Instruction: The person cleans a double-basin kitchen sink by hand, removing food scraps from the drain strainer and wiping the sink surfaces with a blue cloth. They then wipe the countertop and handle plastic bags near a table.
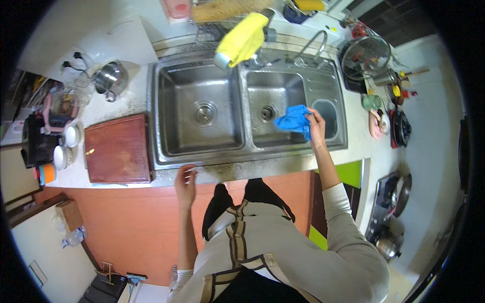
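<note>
A crumpled blue cloth (pixel 294 120) hangs from the fingers of my right hand (pixel 317 125), above the right basin (pixel 278 87) of a stainless steel double sink. Beside that hand is a small oval well (pixel 329 128) in the sink's right end. My left hand (pixel 185 182) is at the counter's front edge, just below the large left basin (pixel 197 136). Its fingers are loosely curled and apart, with nothing in them. Both basins show a drain and a wet metal surface. Over the faucet (pixel 261 57) at the back drapes a yellow cloth (pixel 244 38).
Left of the sink lies a reddish-brown wooden cutting board (pixel 118 149), with a steel pot (pixel 111 79) behind it. White lidded containers (pixel 61 157) stand farther left. A glass lid (pixel 365 57) leans at the back right. Along the right counter sits a gas stove (pixel 384 200).
</note>
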Available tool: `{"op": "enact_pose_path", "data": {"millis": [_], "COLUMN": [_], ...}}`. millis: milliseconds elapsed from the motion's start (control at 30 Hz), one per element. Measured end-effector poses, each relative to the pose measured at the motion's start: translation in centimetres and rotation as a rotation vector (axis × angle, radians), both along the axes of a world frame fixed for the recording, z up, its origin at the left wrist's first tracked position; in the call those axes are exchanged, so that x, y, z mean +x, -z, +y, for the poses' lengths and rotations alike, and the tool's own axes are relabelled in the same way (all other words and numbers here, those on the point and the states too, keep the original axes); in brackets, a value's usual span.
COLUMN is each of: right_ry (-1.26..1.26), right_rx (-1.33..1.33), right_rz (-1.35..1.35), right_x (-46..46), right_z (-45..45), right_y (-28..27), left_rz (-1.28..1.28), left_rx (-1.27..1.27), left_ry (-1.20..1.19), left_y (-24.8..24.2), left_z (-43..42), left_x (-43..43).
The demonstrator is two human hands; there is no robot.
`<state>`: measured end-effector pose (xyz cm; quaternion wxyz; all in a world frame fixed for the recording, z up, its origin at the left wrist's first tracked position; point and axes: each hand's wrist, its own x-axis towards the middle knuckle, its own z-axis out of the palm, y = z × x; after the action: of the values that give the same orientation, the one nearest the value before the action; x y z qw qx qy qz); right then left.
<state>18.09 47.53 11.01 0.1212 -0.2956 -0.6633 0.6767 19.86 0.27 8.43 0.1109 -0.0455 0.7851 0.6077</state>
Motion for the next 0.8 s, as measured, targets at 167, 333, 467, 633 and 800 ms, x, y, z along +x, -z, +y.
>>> {"op": "enact_pose_path", "data": {"millis": [167,333,467,633,800], "right_ry": [0.134,-0.236,-0.183,0.025,-0.090], "right_rx": [0.524,0.998,0.996,0.959,0.040], "right_rz": [-0.190,-0.168,-0.283,-0.533,-0.273], "right_x": [7.0,10.1,9.9,8.1,0.2], "right_z": [9.2,7.4,5.9,1.6,-9.5], "right_y": [6.3,10.3,9.1,9.3,10.8], "left_rz": [-0.108,-0.181,-0.207,-0.232,-0.238], "left_rx": [-0.004,-0.050,-0.042,-0.020,-0.041], "left_ry": [-0.049,0.053,0.107,0.099,0.063], "left_y": [2.9,3.1,2.7,2.7,2.5], "left_z": [-3.7,-1.9,0.4,2.3,3.7], "left_x": [0.9,0.9,1.4,2.3,1.9]}}
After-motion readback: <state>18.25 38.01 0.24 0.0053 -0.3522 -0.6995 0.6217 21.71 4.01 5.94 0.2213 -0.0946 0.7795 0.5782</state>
